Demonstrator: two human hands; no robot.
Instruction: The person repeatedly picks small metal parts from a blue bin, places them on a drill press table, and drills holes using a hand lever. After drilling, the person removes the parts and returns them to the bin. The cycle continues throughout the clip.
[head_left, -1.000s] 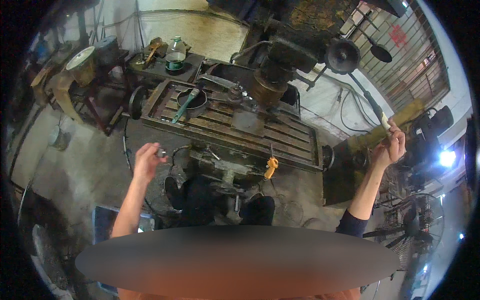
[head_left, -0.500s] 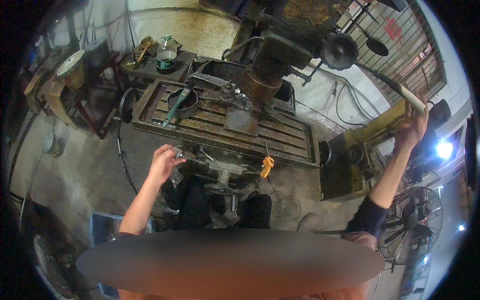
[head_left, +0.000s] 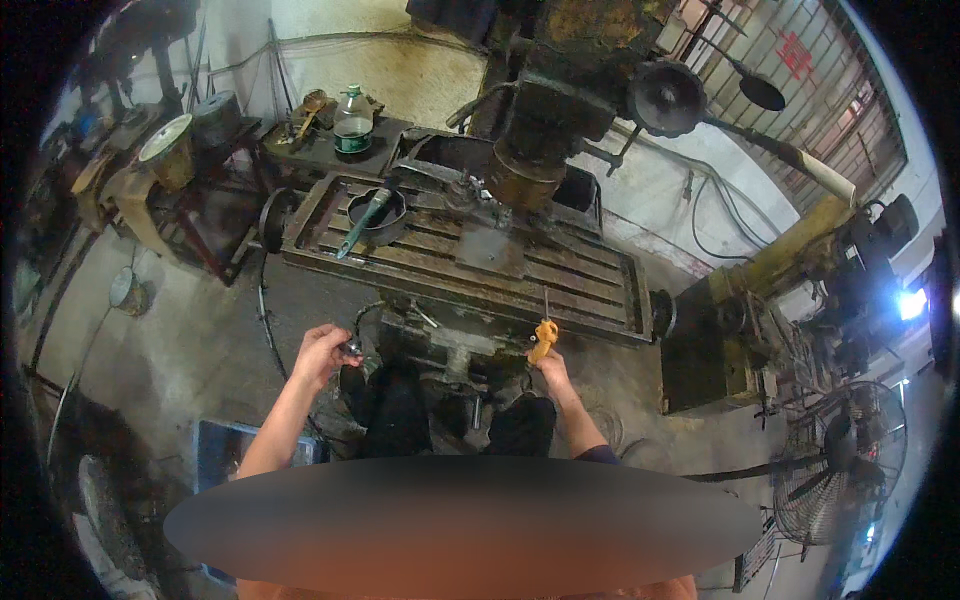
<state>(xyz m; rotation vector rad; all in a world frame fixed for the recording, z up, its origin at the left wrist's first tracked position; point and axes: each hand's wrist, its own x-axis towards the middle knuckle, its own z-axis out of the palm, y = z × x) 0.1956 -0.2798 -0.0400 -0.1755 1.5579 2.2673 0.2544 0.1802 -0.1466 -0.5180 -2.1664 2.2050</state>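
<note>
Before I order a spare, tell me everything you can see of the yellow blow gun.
The yellow blow gun has a pistol-like, plastic-looking body and a thin nozzle pointing away from the person, overlapping the front edge of the milling table, right of its middle. The handle points toward the person; the right hand touches it, partly covering it.

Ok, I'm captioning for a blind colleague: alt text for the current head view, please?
A person's right hand is on a yellow gun-shaped tool at the front edge of a machine's slotted metal table, while the left hand holds a small metallic part. A green-handled brush lies across a dark pan on the table.
</note>
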